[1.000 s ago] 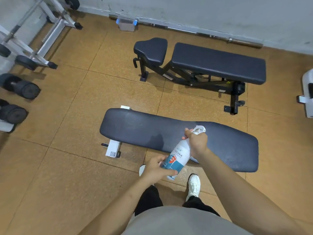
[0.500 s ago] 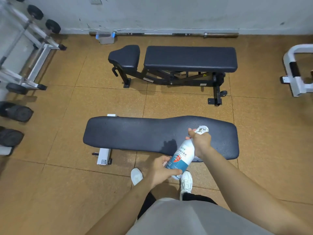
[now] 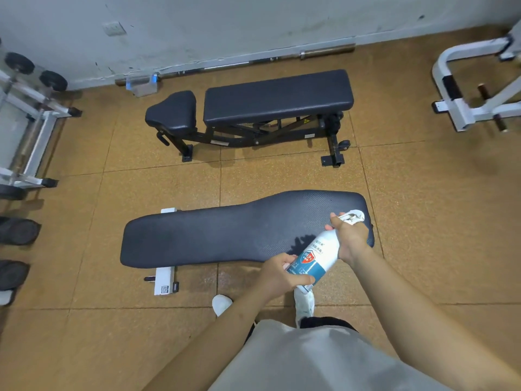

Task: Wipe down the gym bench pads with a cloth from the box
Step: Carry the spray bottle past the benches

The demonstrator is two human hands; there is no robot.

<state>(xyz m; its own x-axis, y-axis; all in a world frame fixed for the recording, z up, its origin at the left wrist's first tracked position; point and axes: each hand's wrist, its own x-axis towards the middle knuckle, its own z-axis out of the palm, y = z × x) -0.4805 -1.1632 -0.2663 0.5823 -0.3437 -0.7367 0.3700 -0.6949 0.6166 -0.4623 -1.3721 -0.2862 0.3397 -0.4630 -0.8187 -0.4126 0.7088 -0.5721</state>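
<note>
A long dark flat bench pad (image 3: 225,235) lies just in front of my feet. Over its right end I hold a white and teal spray bottle (image 3: 318,258), tilted. My left hand (image 3: 282,275) grips its base and my right hand (image 3: 349,241) grips its neck. Something white and crumpled, like a cloth (image 3: 353,217), sticks out past my right fingers; whether it is cloth or the spray head is unclear. A second bench stands farther back, with a back pad (image 3: 277,95) and a seat pad (image 3: 172,111). A clear box with blue clips (image 3: 141,84) sits by the wall.
A white dumbbell rack (image 3: 33,131) stands at the left, with dark dumbbells (image 3: 17,231) on the floor below it. A barbell (image 3: 253,62) lies along the wall. A white machine frame (image 3: 468,108) is at the right. My white shoes (image 3: 304,306) are beside the near bench.
The view has swung and the benches now tilt in frame. Both hands still hold the bottle, now nearer the right end of the near pad.
</note>
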